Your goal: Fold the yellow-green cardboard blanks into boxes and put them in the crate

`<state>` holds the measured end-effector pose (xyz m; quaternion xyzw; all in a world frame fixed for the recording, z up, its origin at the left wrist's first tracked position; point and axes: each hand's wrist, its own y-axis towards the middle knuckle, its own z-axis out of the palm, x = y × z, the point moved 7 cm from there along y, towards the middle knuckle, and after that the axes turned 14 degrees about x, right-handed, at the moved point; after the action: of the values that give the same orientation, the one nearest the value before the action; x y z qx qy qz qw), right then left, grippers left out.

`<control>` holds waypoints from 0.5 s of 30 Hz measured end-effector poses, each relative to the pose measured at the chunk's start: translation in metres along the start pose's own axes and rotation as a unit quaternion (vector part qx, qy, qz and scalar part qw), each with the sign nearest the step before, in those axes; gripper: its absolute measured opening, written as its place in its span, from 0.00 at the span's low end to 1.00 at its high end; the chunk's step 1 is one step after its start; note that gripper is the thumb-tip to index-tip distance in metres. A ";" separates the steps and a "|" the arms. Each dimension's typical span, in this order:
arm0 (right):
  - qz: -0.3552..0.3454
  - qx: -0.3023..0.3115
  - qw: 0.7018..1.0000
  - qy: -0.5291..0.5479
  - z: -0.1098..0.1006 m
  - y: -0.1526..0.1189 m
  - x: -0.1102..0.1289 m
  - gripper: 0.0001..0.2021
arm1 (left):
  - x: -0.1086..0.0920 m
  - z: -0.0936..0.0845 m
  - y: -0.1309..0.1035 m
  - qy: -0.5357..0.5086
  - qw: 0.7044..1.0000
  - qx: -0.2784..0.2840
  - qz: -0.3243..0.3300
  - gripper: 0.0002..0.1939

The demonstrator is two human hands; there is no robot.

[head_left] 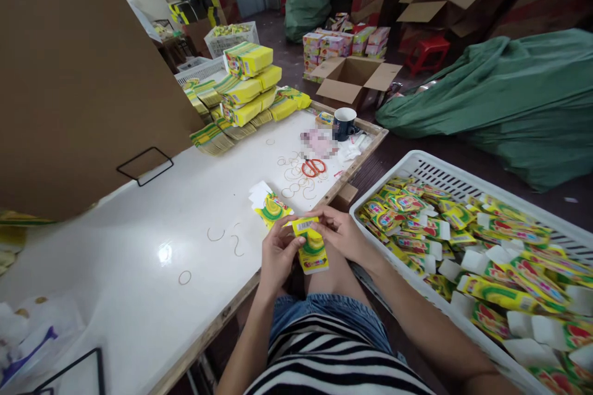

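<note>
"White worktop (148, 259), glossy enough to throw back a spot of light, with wooden edging (360, 158) round it. How much room is there?"

"Plenty to the left: a broad smooth stretch with only thin, curled rubber bands (216, 235) on it. The hands work past the near edge, above the lap."

"And what are they holding?"

"One small yellow carton (311, 254), barcode toward the top, fruit printed on its glossy card. The left hand (280, 250) pinches its left side between thumb and fingers; the right hand (340, 231) grips the upper right corner. I can't tell whether it is flat or opened out."

"Anything close by?"

"A second carton (271, 206) lies on the worktop just beyond the left fingers, white flaps pointing away. Farther off sit orange-handled scissors (314, 168) among more bands, then a dark mug (344, 123) near the far corner."

"What about the right side?"

"Tighter — a white plastic basket (411, 159) with a slotted wall stands just beside the right forearm, heaped with slim printed boxes (504, 296), some showing blank white ends. Behind it slumps a creased green sack (500, 99)."

"And the far left?"

"Bundled yellow cartons (248, 83), stacked in uneven layers — well apart from the hands."
</note>
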<state>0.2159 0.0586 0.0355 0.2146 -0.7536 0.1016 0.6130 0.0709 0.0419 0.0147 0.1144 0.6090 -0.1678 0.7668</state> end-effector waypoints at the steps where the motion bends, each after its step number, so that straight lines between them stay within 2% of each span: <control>1: 0.003 -0.021 1.000 -0.010 -0.007 -0.006 0.000 0.11 | 0.001 0.002 0.001 0.010 1.000 0.004 0.009 0.24; 3: 0.005 -0.114 0.987 -0.109 -0.033 -0.024 0.007 0.10 | -0.001 -0.001 0.003 0.068 0.997 -0.006 0.036 0.23; 5: 0.014 -0.226 0.941 -0.251 -0.061 -0.043 0.019 0.09 | -0.004 -0.016 0.000 0.182 0.980 -0.057 0.053 0.22; 7: 0.024 -0.269 0.903 -0.335 -0.072 -0.048 0.023 0.11 | -0.005 -0.036 -0.004 0.305 0.944 -0.120 0.048 0.20; 8: 0.026 -0.256 0.902 -0.347 -0.068 -0.041 0.018 0.13 | -0.002 -0.045 -0.005 0.351 0.925 -0.140 0.038 0.19; 10: 0.030 -0.192 0.924 -0.330 -0.046 -0.015 -0.001 0.13 | 0.008 -0.056 -0.005 0.411 0.900 -0.143 0.011 0.15; 12: 0.061 -0.134 0.941 -0.304 -0.015 0.018 -0.026 0.13 | 0.020 -0.060 -0.003 0.445 0.887 -0.124 -0.010 0.13; 15: 0.110 -0.083 0.962 -0.236 0.026 0.058 -0.060 0.08 | 0.031 -0.061 -0.003 0.464 0.879 -0.109 -0.022 0.13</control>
<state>0.1765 0.1114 -0.0218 0.0964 -0.9018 0.0519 0.4181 0.0213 0.0585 -0.0291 0.0816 0.9116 -0.0447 0.4005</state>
